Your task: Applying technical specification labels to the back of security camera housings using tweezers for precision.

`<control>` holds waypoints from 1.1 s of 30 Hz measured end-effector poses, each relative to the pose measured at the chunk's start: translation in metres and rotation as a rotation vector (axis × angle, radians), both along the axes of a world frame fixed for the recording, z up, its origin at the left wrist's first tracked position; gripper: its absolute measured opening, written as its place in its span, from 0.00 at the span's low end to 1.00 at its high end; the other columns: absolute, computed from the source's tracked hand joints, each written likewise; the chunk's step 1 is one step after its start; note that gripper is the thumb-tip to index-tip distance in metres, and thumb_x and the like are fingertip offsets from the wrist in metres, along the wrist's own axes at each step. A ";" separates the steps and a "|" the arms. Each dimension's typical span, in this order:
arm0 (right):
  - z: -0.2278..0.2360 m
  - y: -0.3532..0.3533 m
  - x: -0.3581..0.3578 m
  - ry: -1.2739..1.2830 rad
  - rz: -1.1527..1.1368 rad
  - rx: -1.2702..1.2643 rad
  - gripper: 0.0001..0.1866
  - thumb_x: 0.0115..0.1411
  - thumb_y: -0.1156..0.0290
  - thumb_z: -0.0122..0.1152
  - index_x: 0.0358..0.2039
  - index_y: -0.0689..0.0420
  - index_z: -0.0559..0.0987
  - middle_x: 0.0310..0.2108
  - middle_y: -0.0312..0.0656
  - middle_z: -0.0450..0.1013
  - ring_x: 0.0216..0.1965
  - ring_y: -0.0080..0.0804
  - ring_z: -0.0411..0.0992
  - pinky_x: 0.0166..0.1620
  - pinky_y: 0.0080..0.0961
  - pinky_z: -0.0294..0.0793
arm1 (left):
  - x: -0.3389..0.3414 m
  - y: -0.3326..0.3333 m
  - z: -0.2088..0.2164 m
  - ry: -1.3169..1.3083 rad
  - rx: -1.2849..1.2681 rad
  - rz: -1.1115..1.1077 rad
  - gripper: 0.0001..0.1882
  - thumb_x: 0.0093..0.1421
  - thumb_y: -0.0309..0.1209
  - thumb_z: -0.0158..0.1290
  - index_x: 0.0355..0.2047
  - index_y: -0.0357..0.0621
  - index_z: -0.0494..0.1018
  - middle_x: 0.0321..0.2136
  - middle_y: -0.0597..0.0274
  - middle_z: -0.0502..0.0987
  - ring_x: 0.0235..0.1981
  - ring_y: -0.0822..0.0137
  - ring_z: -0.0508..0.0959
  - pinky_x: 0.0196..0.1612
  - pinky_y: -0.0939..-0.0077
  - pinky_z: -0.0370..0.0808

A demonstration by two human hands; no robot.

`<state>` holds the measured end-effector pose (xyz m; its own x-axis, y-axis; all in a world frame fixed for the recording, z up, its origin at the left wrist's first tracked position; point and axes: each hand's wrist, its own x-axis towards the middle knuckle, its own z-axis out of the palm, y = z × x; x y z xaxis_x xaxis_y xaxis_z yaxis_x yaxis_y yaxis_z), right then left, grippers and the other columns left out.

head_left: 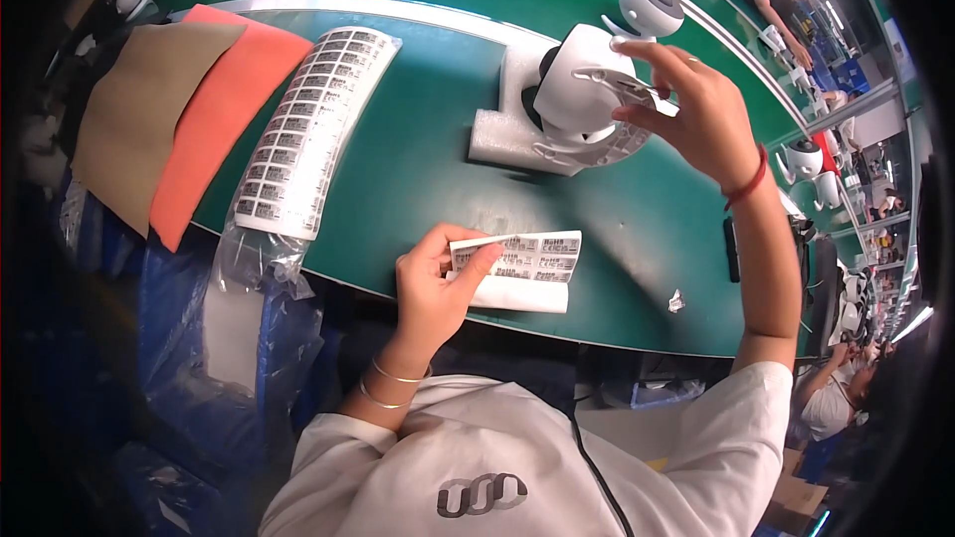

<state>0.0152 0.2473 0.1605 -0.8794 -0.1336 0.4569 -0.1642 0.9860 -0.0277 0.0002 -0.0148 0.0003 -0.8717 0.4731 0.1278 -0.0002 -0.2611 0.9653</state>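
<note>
My left hand (pixel 443 278) pinches a folded sheet of printed labels (pixel 542 257) near the table's front edge, thumb on top. Part of the sheet's blank white backing shows below the print. My right hand (pixel 701 104) reaches to a white rounded security camera (pixel 587 80), index finger at its upper edge and thumb lower down, around a grey-white part on its side. Whether a small label sits between these fingertips, I cannot tell. The camera lies tilted on a white foam block (pixel 502 134).
A long label sheet (pixel 308 129) lies at the left on clear plastic, beside orange (pixel 224 109) and brown sheets (pixel 139 109). Another white camera (pixel 652 8) stands behind. A crumpled scrap (pixel 676 300) lies on the green table (pixel 418 159). People work at the far right.
</note>
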 end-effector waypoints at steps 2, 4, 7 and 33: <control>-0.016 -0.021 0.022 0.094 0.017 -0.106 0.19 0.46 0.65 0.72 0.40 0.54 0.80 0.27 0.38 0.73 0.25 0.30 0.73 0.28 0.23 0.72 | 0.005 -0.003 0.000 0.000 0.005 0.036 0.07 0.58 0.23 0.60 0.32 0.32 0.73 0.25 0.63 0.79 0.27 0.81 0.75 0.28 0.87 0.72; -0.032 -0.051 0.052 -0.166 0.117 -0.353 0.22 0.44 0.62 0.74 0.41 0.53 0.80 0.27 0.39 0.73 0.23 0.31 0.72 0.26 0.26 0.71 | 0.007 -0.005 0.000 -0.005 0.021 0.065 0.08 0.58 0.25 0.60 0.29 0.34 0.73 0.23 0.68 0.77 0.24 0.83 0.72 0.25 0.88 0.68; -0.069 -0.075 0.079 -0.129 0.197 -0.364 0.21 0.44 0.65 0.73 0.41 0.52 0.81 0.28 0.38 0.75 0.21 0.34 0.71 0.24 0.26 0.69 | 0.012 -0.004 -0.001 -0.053 0.028 -0.003 0.10 0.57 0.27 0.62 0.27 0.35 0.72 0.21 0.72 0.74 0.22 0.85 0.68 0.23 0.89 0.65; -0.114 -0.045 0.150 0.018 -0.433 -0.814 0.09 0.48 0.82 0.69 0.31 0.62 0.80 0.24 0.41 0.71 0.23 0.25 0.68 0.27 0.20 0.65 | 0.019 0.006 -0.002 -0.036 0.045 -0.168 0.07 0.57 0.16 0.55 0.38 0.31 0.75 0.37 0.52 0.80 0.38 0.71 0.78 0.43 0.79 0.76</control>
<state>0.1652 0.2023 0.0466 -0.7693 0.5743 0.2799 0.2076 0.6390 -0.7406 0.0188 -0.0090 -0.0018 -0.7852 0.6072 0.1218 -0.0823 -0.2972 0.9513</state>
